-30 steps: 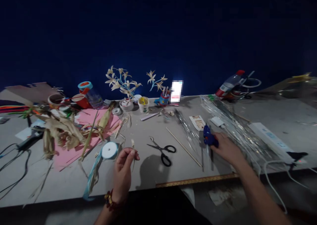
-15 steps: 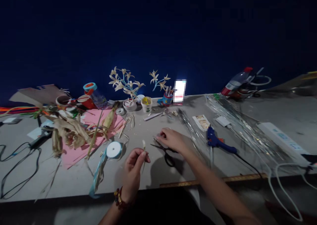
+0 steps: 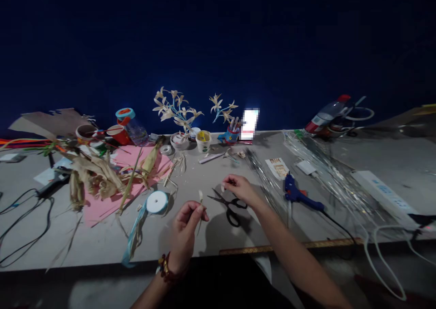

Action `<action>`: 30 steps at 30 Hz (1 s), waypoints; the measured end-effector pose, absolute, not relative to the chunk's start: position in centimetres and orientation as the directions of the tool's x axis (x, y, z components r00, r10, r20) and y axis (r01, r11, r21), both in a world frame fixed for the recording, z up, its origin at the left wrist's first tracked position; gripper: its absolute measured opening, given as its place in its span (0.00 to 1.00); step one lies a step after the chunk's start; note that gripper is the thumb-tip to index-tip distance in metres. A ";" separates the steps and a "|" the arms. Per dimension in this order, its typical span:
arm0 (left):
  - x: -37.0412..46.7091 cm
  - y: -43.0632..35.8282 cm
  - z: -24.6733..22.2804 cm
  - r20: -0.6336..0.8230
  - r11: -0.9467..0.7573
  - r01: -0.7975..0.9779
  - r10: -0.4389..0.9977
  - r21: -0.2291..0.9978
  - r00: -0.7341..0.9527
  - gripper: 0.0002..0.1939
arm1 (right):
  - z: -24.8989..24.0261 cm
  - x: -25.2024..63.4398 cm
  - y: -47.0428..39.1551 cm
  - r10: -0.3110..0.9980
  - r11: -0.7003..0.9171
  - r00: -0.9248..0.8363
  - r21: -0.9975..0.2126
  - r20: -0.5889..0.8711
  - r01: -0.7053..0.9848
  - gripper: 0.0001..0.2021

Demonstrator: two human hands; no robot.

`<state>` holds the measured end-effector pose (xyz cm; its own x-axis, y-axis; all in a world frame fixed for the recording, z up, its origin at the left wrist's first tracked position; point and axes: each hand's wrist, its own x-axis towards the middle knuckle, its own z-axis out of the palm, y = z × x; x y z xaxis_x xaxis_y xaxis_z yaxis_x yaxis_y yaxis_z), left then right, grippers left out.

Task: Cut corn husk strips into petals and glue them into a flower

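Note:
My left hand (image 3: 189, 220) is closed in a pinch on a thin stem with a pale, petal-like tip (image 3: 200, 194), which stands up above the thumb and forefinger. My right hand (image 3: 240, 188) has its fingertips together on a small pale petal-like piece (image 3: 223, 188), held just above the table. Below that hand lies a pair of black scissors (image 3: 227, 203), blades parted and pointing left, apart from the fingers. To the left of my left hand is a roll of light-blue ribbon (image 3: 156, 203), its loose end trailing toward the table's front edge.
Pale flower sprays (image 3: 175, 107) stand in a white cup at the back, near a lit phone (image 3: 250, 122). Dried husks (image 3: 97, 175) lie on pink paper (image 3: 93, 211) at left. A blue glue gun (image 3: 301, 195), wires (image 3: 262, 173) and a power strip (image 3: 384, 191) lie right.
My right hand has lifted slightly and moved right, away from the scissors' tips, with the small pale piece in its fingers. My left hand keeps its pinch, almost unmoved.

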<state>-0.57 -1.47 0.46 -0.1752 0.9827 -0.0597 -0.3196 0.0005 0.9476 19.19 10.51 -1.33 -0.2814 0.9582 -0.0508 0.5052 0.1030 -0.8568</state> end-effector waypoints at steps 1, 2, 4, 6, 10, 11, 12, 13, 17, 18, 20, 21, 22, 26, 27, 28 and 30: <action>-0.4 -1.4 0.5 -0.064 0.007 -0.331 0.985 0.944 -0.163 0.12 | -0.9 19.3 10.0 0.958 0.097 -0.283 -0.886 -0.039 0.453 0.12; -0.2 -1.4 0.6 -0.068 0.012 -0.343 0.986 0.939 -0.150 0.11 | -0.4 19.3 9.4 0.959 0.093 -0.282 -0.909 -0.028 0.405 0.13; 0.1 -1.3 0.8 -0.068 0.016 -0.359 0.989 0.933 -0.132 0.11 | 0.8 19.3 8.1 0.961 0.086 -0.275 -0.943 -0.006 0.322 0.14; 0.4 -1.2 1.0 -0.062 0.015 -0.362 0.991 0.932 -0.119 0.11 | 1.9 19.1 6.8 0.967 0.078 -0.255 -0.971 0.019 0.225 0.13; 1.0 -1.1 1.4 -0.072 0.038 -0.371 0.994 0.928 -0.079 0.11 | 3.5 18.7 4.7 0.978 0.057 -0.200 -0.998 0.053 0.014 0.11; 1.2 -1.1 1.5 -0.078 0.048 -0.375 0.995 0.926 -0.066 0.11 | 3.7 18.6 4.3 0.980 0.049 -0.195 -0.999 0.049 -0.008 0.11; 1.3 -1.1 1.6 -0.084 0.058 -0.379 0.995 0.924 -0.054 0.11 | 3.9 18.5 4.1 0.981 0.036 -0.191 -0.999 0.040 -0.026 0.12; 1.5 -1.0 1.7 -0.090 0.067 -0.383 0.995 0.921 -0.043 0.12 | 4.0 18.5 3.9 0.981 0.019 -0.190 -0.999 0.027 -0.044 0.12; 1.9 -0.9 2.1 -0.119 0.105 -0.385 0.993 0.917 -0.014 0.12 | 4.1 18.5 3.7 0.982 -0.061 -0.187 -0.989 -0.035 -0.135 0.14; 2.0 -0.9 2.2 -0.126 0.112 -0.385 0.992 0.916 -0.011 0.12 | 4.1 18.5 3.8 0.981 -0.083 -0.186 -0.984 -0.053 -0.158 0.14; 2.1 -0.9 2.4 -0.138 0.128 -0.382 0.990 0.915 0.002 0.12 | 4.2 18.4 3.8 0.977 -0.133 -0.192 -0.971 -0.094 -0.201 0.14; 2.1 -0.9 2.4 -0.142 0.134 -0.382 0.990 0.915 0.008 0.12 | 4.3 18.3 3.8 0.973 -0.158 -0.199 -0.962 -0.114 -0.221 0.14; 2.1 -0.9 2.5 -0.145 0.138 -0.382 0.989 0.914 0.011 0.12 | 4.3 18.3 3.8 0.970 -0.178 -0.205 -0.955 -0.130 -0.239 0.14; 2.2 -0.9 2.6 -0.145 0.139 -0.385 0.989 0.912 0.015 0.11 | 4.6 18.0 3.3 0.982 -0.135 -0.167 -0.953 -0.091 -0.273 0.12; 2.2 -1.0 2.6 -0.147 0.141 -0.385 0.989 0.912 0.016 0.11 | 4.6 17.9 3.1 0.987 -0.096 -0.148 -0.958 -0.057 -0.269 0.11; 2.2 -1.0 2.6 -0.149 0.144 -0.387 0.989 0.911 0.018 0.11 | 4.6 17.8 2.9 0.991 -0.051 -0.132 -0.963 -0.017 -0.263 0.10; 2.2 -0.9 2.7 -0.155 0.151 -0.401 0.988 0.904 0.022 0.11 | 4.4 17.6 2.5 0.991 0.044 -0.115 -0.967 0.075 -0.250 0.08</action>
<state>2.24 -0.95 2.68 0.0218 0.9877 -0.1550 -0.4006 0.1507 0.9038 17.60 2.47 4.44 -0.1153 0.9905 0.0748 -0.2498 0.0439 -0.9673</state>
